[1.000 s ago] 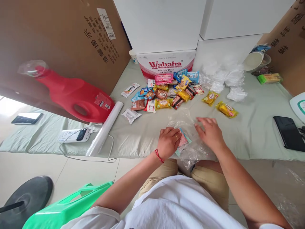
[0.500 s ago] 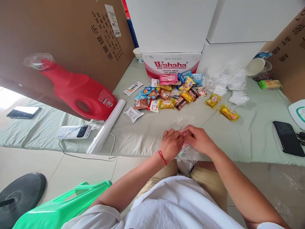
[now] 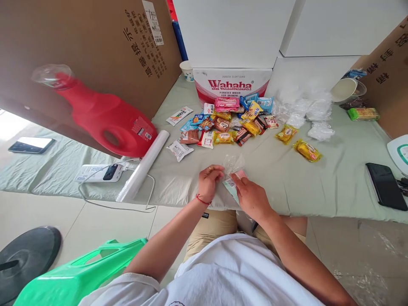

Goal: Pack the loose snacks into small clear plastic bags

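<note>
At the table's front edge my right hand (image 3: 253, 197) is closed on a small pink and mint-green snack packet (image 3: 232, 189), thumb lying across its front. Thin clear plastic wrap (image 3: 234, 161) surrounds the packet's upper end and sticks out beyond it. My left hand (image 3: 208, 182), with a red cord on the wrist, has its fingers pinched together at the left edge of that wrap. Beyond both hands lies a heap of wrapped snacks (image 3: 225, 125) in many colours. To its right are two yellow snack packets (image 3: 306, 150).
Crumpled clear plastic bags (image 3: 306, 106) lie at the back right. A plastic roll (image 3: 143, 165), a red jug (image 3: 111, 119) and a power bank (image 3: 100, 173) with a cable are on the left. A black phone (image 3: 385, 185) lies right. Boxes (image 3: 232, 80) stand behind.
My hands, close together over the plastic before, have moved apart, the left one leftward. The pink and green packet has come into clearer view, and the wrap now extends above it.
</note>
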### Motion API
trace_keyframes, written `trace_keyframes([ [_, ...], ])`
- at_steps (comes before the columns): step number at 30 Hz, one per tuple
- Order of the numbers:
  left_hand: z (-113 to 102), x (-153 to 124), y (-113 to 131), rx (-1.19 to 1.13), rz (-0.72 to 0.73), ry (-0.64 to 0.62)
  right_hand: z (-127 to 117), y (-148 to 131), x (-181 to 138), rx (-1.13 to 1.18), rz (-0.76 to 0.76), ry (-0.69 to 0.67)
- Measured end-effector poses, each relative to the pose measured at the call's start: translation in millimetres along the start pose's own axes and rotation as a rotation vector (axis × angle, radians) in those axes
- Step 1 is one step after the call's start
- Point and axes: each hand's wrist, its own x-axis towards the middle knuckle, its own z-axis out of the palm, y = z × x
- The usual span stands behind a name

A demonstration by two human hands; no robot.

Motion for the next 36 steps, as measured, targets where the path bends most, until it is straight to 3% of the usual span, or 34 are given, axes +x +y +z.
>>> trace_keyframes([
  [3,2.8,3.5,5.7,0.257,0.065,0.182,1.6,2.7,-1.8,-0.009,-0.009,0.010],
  [6,10.1,6.4,13.5,0.417,0.081,0.098,4.3,3.2,-3.5,-0.020,-0.017,-0.002],
  [8,14.2,11.8,18.2,0.425,0.014,0.028,6.2,3.3,-4.3,-0.004,-0.015,-0.004],
  [13,13.3,35.3,28.2,0.160,-0.199,-0.139,9.0,7.7,-6.3,0.080,-0.034,0.034],
  [16,12.4,38.6,34.5,-0.087,-0.204,-0.120,8.1,10.8,-6.4,0.113,-0.046,0.041],
  [18,15.5,28.9,39.0,-0.154,-0.113,-0.052,7.4,11.7,-5.4,0.133,-0.048,0.044],
  [20,21.0,10.4,42.9,-0.109,0.058,-0.078,8.4,11.4,-3.7,0.152,-0.055,0.042],
  [24,28.4,-29.9,44.8,0.267,0.496,-0.416,16.4,8.5,-7.6,0.249,-0.106,0.112],
  [27,23.2,-41.7,36.0,0.498,0.738,-0.500,18.4,11.9,-28.2,0.361,-0.207,0.173],
  [31,10.6,-36.1,12.8,0.638,0.879,-0.521,5.7,40.8,-67.6,0.566,-0.380,0.077],
  [33,7.3,-31.7,2.1,0.654,0.916,-0.535,0.4,64.4,-79.8,0.582,-0.303,0.134],
  [36,6.8,-27.3,-7.4,0.623,0.925,-0.533,4.3,98.2,-83.6,0.355,-0.111,0.304],
])
